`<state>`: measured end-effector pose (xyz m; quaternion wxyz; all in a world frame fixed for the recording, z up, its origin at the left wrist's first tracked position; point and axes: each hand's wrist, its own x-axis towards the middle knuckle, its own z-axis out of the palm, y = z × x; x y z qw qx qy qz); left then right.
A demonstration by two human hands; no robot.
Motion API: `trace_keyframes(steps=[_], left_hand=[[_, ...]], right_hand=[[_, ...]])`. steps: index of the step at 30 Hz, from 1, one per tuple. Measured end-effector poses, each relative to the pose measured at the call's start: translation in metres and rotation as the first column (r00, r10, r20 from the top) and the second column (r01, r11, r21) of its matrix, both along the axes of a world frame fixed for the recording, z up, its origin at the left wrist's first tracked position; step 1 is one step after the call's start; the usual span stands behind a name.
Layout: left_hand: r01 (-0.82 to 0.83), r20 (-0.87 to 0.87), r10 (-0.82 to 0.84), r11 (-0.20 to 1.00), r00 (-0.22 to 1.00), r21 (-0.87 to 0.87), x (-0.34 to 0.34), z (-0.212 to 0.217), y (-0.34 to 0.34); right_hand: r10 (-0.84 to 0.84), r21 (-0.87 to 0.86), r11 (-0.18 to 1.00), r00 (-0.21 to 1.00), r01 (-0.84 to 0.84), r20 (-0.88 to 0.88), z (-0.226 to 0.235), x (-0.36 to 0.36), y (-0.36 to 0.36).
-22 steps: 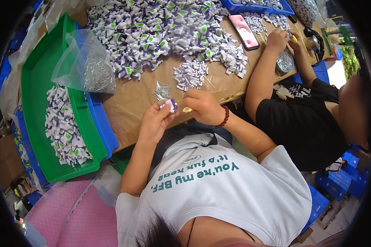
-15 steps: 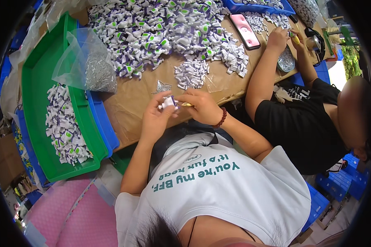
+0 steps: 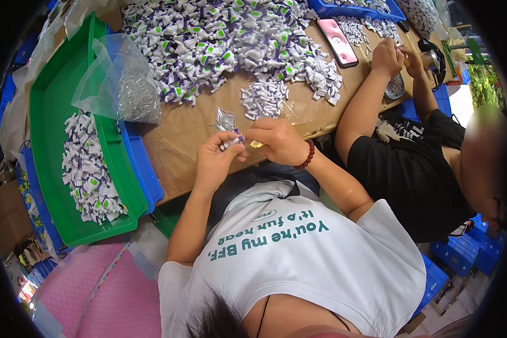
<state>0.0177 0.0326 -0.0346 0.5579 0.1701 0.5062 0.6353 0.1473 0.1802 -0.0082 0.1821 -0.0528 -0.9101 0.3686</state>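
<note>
Near the table's front edge, my left hand (image 3: 218, 156) pinches a small white and purple plastic part (image 3: 231, 143), partly hidden by the fingers. My right hand (image 3: 280, 141) is beside it, curled around a small tool with a yellow handle (image 3: 257, 144). The rest of that tool is covered, so its kind does not show. My right fingertips are close to the part; whether they touch it I cannot tell. Just beyond the hands lie a small heap of silver metal pins (image 3: 225, 119) and a pile of short white ribbed pieces (image 3: 263, 98).
A large heap of white, purple and green parts (image 3: 208, 45) covers the back of the table. On the left, a green tray (image 3: 50, 118) holds similar parts, beside a clear bag of pins (image 3: 136, 98). A phone (image 3: 338, 44) lies back right. At right, a co-worker (image 3: 400, 163) works.
The part in my left hand has turned, showing less of its white body. My right hand has shifted slightly toward the left hand. The co-worker's hands have drawn together.
</note>
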Motion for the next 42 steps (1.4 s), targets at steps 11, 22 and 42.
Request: trace_keyframes(steps=[11, 22, 42], left_hand=[[-0.160, 0.273, 0.156, 0.987, 0.949, -0.010, -0.008, 0.002, 0.000], [-0.081, 0.252, 0.086, 0.996, 0.964, -0.028, 0.000, 0.004, 0.005], [-0.146, 0.302, 0.136, 0.989, 0.943, 0.013, -0.005, 0.012, 0.007]], right_hand=[[-0.502, 0.132, 0.849, 0.860, 0.511, -0.098, -0.023, 0.006, 0.059], [-0.826, 0.521, 0.549, 0.518, 0.654, 0.219, -0.051, 0.017, 0.124], [-0.244, -0.626, 0.733, 0.962, 0.268, 0.127, 0.016, -0.022, 0.006]])
